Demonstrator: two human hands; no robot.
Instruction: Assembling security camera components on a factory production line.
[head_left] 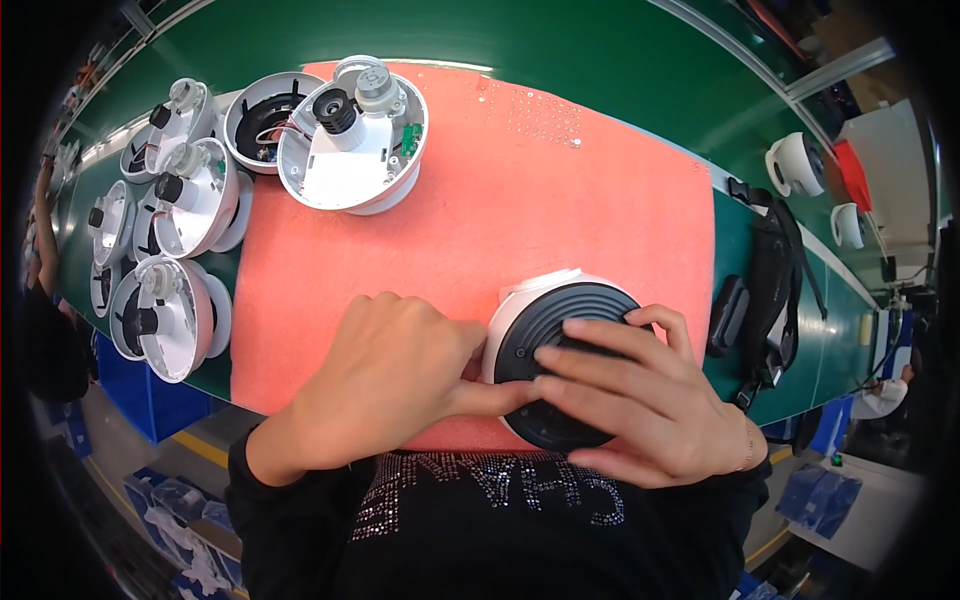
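Observation:
A round white housing [490, 350] with a black ridged base [575, 297] facing up lies near the front edge of the pink mat, close to my body. My right hand [655, 400] spreads over the black base, fingertips on its ridges and thumb at the near side. At the housing's left side is my left hand [390, 370], its fingers curled in and its thumb reaching onto the base beside my right index finger. Whether the curled fingers hold any small part is hidden.
The pink foam mat [480, 220] lies on a green table. An opened white camera shell [350, 170] with lens and motor sits at its far left; several similar shells [185, 310] stand further left. Small clear parts [540, 120] dot the far mat. A black strapped bag [770, 290] lies right.

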